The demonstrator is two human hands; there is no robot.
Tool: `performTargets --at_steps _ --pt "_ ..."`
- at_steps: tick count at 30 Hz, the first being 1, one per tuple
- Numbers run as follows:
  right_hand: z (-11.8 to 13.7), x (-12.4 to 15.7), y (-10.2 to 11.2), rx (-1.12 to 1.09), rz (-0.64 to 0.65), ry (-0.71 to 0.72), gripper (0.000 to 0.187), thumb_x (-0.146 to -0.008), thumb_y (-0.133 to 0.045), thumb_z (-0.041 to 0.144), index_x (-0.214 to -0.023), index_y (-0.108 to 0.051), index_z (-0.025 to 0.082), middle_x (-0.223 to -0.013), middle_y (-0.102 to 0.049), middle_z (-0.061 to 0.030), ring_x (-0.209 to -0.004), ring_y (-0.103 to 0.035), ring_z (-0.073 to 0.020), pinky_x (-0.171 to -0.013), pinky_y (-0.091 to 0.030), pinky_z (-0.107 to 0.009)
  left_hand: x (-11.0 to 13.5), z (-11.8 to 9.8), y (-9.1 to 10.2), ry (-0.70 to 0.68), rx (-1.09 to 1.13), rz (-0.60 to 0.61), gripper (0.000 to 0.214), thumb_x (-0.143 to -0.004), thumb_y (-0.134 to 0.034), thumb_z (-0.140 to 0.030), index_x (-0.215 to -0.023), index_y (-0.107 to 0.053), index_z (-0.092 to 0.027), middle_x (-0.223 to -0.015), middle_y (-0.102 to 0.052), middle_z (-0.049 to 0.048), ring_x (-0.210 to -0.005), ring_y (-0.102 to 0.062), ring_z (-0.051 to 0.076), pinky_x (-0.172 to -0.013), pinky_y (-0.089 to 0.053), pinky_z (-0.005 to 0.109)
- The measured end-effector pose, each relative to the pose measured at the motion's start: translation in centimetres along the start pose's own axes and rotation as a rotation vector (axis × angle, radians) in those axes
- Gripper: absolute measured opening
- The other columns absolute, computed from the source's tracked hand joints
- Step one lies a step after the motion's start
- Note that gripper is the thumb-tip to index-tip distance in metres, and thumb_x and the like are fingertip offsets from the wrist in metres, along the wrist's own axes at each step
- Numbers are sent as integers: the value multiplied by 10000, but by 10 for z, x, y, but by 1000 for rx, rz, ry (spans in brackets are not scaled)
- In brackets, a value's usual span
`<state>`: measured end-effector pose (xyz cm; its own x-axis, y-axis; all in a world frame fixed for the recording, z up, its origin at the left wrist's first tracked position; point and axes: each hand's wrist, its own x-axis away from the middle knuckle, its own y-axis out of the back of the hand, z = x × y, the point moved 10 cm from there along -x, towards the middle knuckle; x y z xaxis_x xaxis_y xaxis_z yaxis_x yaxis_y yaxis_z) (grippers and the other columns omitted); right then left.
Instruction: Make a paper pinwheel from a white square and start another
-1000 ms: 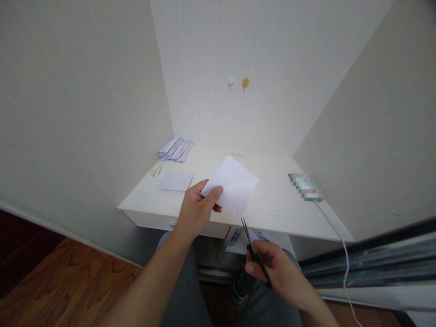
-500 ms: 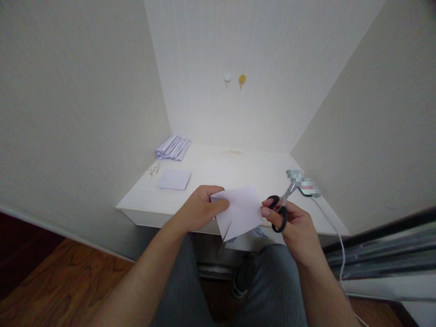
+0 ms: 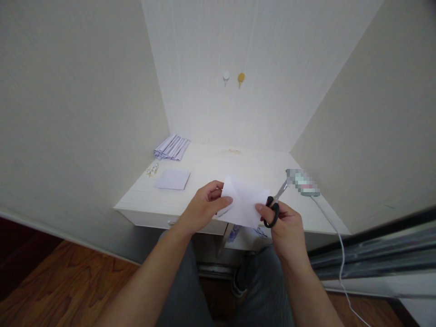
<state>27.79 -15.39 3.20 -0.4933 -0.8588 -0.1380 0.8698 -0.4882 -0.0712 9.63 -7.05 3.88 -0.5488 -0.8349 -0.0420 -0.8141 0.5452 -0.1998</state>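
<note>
My left hand (image 3: 203, 210) pinches the left edge of a folded white paper (image 3: 244, 204) held above the desk's front edge. On the paper's right edge my right hand (image 3: 285, 225) grips with thumb and finger, and black-handled scissors (image 3: 275, 205) hang from its fingers, blades pointing up and to the right. The paper lies roughly level between both hands.
The white desk (image 3: 211, 170) sits in a walled alcove. On it are a flat square of paper (image 3: 172, 179), a fanned stack of folded papers (image 3: 171, 147), small scraps (image 3: 152, 170), and a blurred device (image 3: 303, 182) with a white cable (image 3: 335, 236). Two hooks (image 3: 233, 77) are on the back wall.
The scissors left the paper's lower corner and swung up to the right. My right hand took hold of the paper's right edge, and the paper was turned and flattened between both hands.
</note>
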Motion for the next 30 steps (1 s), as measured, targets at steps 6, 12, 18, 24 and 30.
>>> performTargets --at_steps 6,12,18,24,30 --pt "-21 9 -2 -136 -141 -2 313 -729 -854 390 -632 -645 178 -608 -580 21 -579 -473 -121 -536 -393 -247 15 22 -1 0 -30 -137 314 -752 -750 -423 -880 -692 -142 -753 -710 39 -613 -641 144 -550 -500 235" --pt "-32 15 -11 -282 -172 -30 298 -714 -878 372 -665 -662 173 -622 -587 26 -580 -475 -112 -542 -399 -244 20 24 -2 -39 -98 -229 282 -785 -720 -415 -770 -713 -134 -673 -719 52 -591 -648 166 -583 -511 262" --pt "-37 15 -12 -265 -157 -76 278 -718 -874 380 -723 -688 173 -654 -626 10 -596 -521 -129 -567 -437 -262 20 20 -2 -35 -146 -239 273 -815 -680 -398 -752 -712 -134 -647 -716 47 -582 -651 164 -587 -517 262" --pt "-36 11 -7 -156 -82 -77 293 -730 -850 423 -745 -689 179 -663 -635 4 -624 -556 -146 -609 -452 -273 22 6 -3 -37 -199 -261 277 -826 -661 -406 -749 -705 -144 -617 -702 29 -564 -653 158 -567 -513 249" --pt "-35 28 -16 19 149 -105 335 -801 -745 510 -738 -685 187 -697 -625 -18 -669 -531 -168 -640 -436 -289 23 -14 11 -59 -262 -374 257 -797 -687 -370 -666 -678 -148 -563 -686 27 -529 -650 156 -535 -499 240"
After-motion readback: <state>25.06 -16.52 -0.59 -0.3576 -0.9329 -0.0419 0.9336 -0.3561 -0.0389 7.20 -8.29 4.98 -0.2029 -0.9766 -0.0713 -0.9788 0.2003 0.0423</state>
